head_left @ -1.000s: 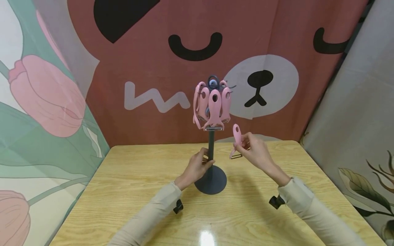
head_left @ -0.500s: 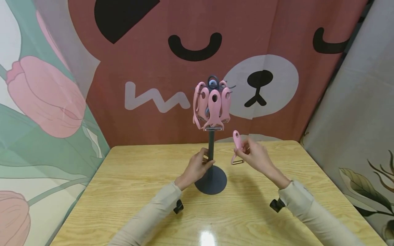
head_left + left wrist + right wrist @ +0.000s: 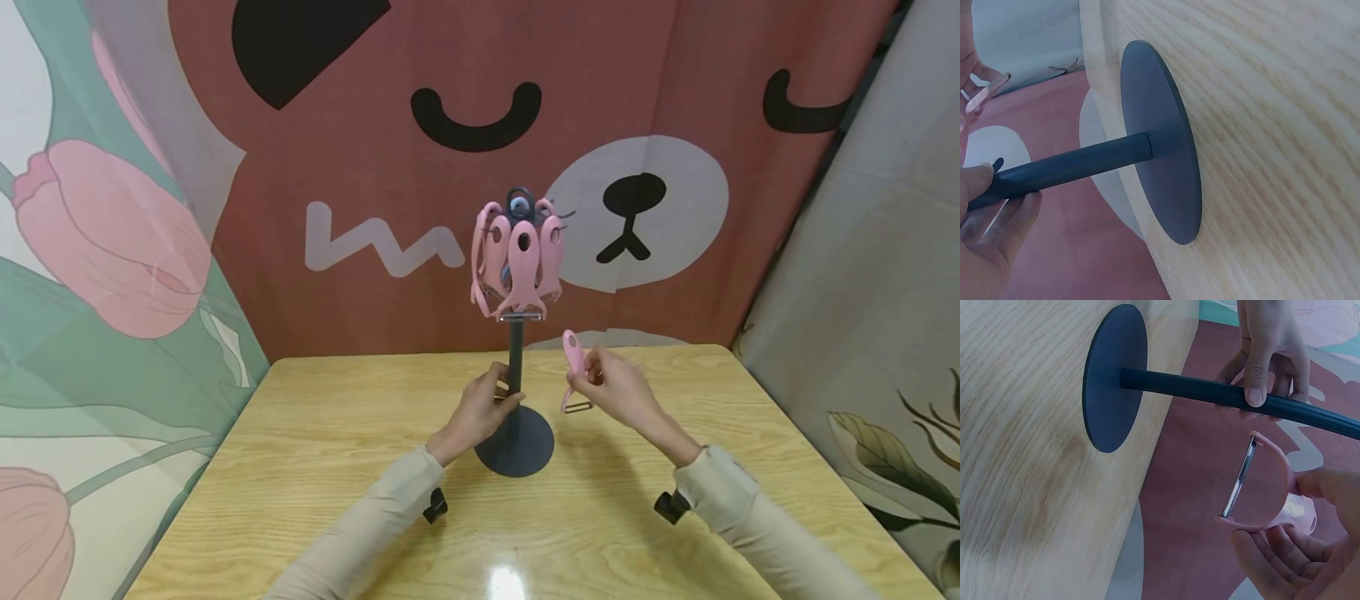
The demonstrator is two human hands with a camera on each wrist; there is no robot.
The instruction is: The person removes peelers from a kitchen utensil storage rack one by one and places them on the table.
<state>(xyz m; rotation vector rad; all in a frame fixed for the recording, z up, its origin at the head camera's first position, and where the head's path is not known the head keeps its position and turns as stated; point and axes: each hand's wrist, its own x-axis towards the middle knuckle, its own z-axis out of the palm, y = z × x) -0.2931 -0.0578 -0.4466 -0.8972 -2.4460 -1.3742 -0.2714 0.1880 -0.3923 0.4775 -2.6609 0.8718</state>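
A dark stand (image 3: 516, 358) with a round base rises upright from the wooden table. My left hand (image 3: 477, 410) grips its pole, thumb on one side and fingers on the other, as the right wrist view also shows. Several pink peelers (image 3: 523, 265) hang from hooks around the top of the stand. Right of the pole, my right hand (image 3: 618, 385) pinches another pink peeler (image 3: 1282, 481) between thumb and fingers. That peeler is held above the table, handle hole up and metal blade down, apart from the stand.
The round base (image 3: 1160, 144) sits flat on the wooden table (image 3: 337, 467). Behind the far table edge hangs a reddish curtain (image 3: 360, 308) with a bear face. Floral curtains (image 3: 112, 250) close off the left and right sides.
My right hand has lowered the peeler, ending slightly nearer the pole. My left hand stays on the pole, and the hanging peelers look unchanged.
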